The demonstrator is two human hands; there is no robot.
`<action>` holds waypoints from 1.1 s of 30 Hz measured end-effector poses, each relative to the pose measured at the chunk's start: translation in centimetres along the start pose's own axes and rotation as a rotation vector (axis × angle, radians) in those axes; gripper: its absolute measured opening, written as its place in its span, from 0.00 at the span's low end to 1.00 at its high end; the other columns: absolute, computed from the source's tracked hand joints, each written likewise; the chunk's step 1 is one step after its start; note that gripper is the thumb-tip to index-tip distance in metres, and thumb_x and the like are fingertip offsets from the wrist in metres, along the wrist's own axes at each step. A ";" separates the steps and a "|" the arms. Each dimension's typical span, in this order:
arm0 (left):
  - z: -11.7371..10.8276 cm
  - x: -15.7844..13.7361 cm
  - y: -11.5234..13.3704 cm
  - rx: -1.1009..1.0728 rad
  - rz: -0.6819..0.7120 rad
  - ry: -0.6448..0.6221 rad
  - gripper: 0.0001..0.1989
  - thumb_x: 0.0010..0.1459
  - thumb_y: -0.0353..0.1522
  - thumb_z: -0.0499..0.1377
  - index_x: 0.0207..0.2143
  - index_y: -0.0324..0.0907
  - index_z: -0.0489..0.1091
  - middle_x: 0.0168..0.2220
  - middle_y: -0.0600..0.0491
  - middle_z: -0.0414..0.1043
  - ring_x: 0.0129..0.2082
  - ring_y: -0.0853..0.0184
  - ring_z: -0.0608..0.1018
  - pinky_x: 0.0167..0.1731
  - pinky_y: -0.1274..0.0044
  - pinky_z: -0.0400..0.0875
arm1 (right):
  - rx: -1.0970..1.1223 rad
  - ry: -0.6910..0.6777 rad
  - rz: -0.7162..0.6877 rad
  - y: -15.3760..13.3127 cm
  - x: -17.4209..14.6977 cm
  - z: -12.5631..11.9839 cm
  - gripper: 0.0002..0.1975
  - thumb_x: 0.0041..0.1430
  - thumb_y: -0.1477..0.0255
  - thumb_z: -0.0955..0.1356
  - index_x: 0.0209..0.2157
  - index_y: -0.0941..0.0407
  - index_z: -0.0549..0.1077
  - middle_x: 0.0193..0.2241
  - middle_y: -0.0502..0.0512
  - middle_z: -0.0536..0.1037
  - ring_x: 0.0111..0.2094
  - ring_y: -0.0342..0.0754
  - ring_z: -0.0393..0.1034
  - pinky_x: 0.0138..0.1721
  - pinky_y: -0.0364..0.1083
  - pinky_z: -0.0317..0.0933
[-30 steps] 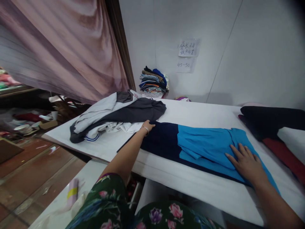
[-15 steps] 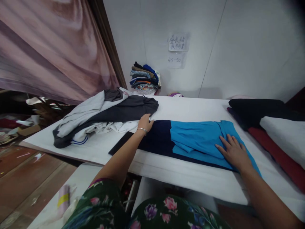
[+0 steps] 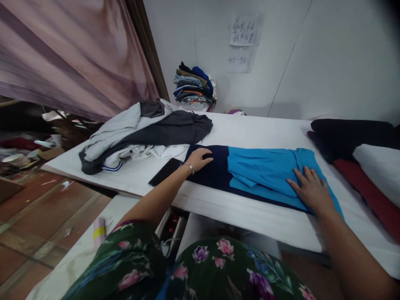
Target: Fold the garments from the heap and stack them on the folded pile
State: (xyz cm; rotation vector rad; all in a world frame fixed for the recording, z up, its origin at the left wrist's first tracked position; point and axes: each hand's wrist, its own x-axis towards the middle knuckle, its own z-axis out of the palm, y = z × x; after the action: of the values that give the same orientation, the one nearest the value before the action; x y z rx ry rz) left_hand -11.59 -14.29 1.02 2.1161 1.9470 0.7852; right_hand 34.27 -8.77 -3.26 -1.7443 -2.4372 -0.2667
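A folded garment in bright blue and dark navy (image 3: 262,166) lies lengthwise along the front of the white table (image 3: 250,131). On its navy left part rests my left hand (image 3: 200,160), fingers extended and slightly curved, with a bracelet at the wrist. My right hand (image 3: 312,189) lies flat on the blue right end, fingers spread. Neither hand grasps the cloth. A black flat rectangular object (image 3: 165,171) lies beside my left wrist, partly covered by the forearm.
Grey, dark and white clothes (image 3: 150,133) lie heaped at the left of the table. A stack of folded clothes (image 3: 193,87) stands by the wall. Black, white and red folded garments (image 3: 353,135) are piled at the right. Paper signs (image 3: 243,31) hang on the wall.
My left hand has shifted right, from the garment's left edge further onto the navy part. My right hand stays on the blue end. The view has tilted down slightly.
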 end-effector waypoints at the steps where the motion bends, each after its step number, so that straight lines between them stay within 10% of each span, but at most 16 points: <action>1: -0.4 -0.9 0.2 -0.012 0.057 0.026 0.12 0.57 0.37 0.59 0.42 0.44 0.74 0.47 0.50 0.74 0.50 0.65 0.71 0.54 0.72 0.62 | -0.005 0.001 -0.001 0.0 0.0 0.0 0.34 0.64 0.51 0.49 0.64 0.56 0.55 0.65 0.67 0.49 0.64 0.65 0.43 0.56 0.65 0.50; 14: -0.2 -5.1 1.8 0.316 0.308 -0.224 0.24 0.53 0.21 0.52 0.50 0.47 0.73 0.55 0.48 0.64 0.55 0.59 0.65 0.53 0.66 0.61 | -0.004 -0.002 0.021 0.0 0.1 -0.1 0.35 0.64 0.50 0.50 0.64 0.56 0.54 0.65 0.65 0.50 0.65 0.65 0.44 0.57 0.64 0.49; 27: 0.0 -4.8 0.6 0.129 0.185 -0.090 0.12 0.47 0.22 0.53 0.27 0.44 0.75 0.39 0.51 0.73 0.43 0.63 0.73 0.44 0.69 0.69 | -0.033 0.073 0.011 -0.4 0.0 0.1 0.31 0.64 0.52 0.53 0.62 0.54 0.59 0.64 0.65 0.54 0.64 0.63 0.46 0.56 0.64 0.51; 33: 0.0 -1.6 4.7 -0.039 0.166 0.102 0.13 0.53 0.26 0.50 0.31 0.43 0.74 0.42 0.51 0.75 0.44 0.64 0.75 0.47 0.68 0.69 | -0.038 0.058 0.040 -0.9 0.4 0.0 0.32 0.64 0.52 0.54 0.62 0.54 0.59 0.64 0.65 0.54 0.64 0.63 0.46 0.57 0.63 0.50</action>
State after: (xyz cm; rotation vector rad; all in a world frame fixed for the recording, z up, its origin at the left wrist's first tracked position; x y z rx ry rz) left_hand -7.50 -16.46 2.77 2.2783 1.8035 0.9711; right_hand 33.28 -8.67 -3.19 -1.7731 -2.3697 -0.3560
